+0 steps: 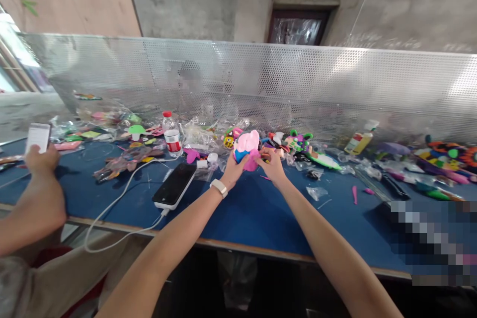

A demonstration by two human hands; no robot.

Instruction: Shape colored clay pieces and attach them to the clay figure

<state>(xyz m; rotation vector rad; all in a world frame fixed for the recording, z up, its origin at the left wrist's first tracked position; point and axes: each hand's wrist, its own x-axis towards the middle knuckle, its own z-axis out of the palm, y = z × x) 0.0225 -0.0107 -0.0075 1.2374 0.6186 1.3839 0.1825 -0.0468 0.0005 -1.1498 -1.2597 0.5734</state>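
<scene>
A rounded pink and blue craft piece [247, 142], with a magenta part on its lower right, is held up over the blue table. My left hand [234, 169] is closed around its lower left side, and a watch with a pale band [219, 188] sits on that wrist. On the other side, my right hand [274, 165] has its fingers bent together at the edge of the magenta part. Just behind the piece lies a yellow and black striped figure [228, 141]. Small details between the fingers are hidden.
Left of my arms, a black-screened phone [175, 185] rests on a white block with a cable. Behind it stands a red-capped bottle [172, 135]. Colourful pieces and clear bags line a perforated metal screen [316, 79]. At far left, another person's hand [41, 159] holds a phone.
</scene>
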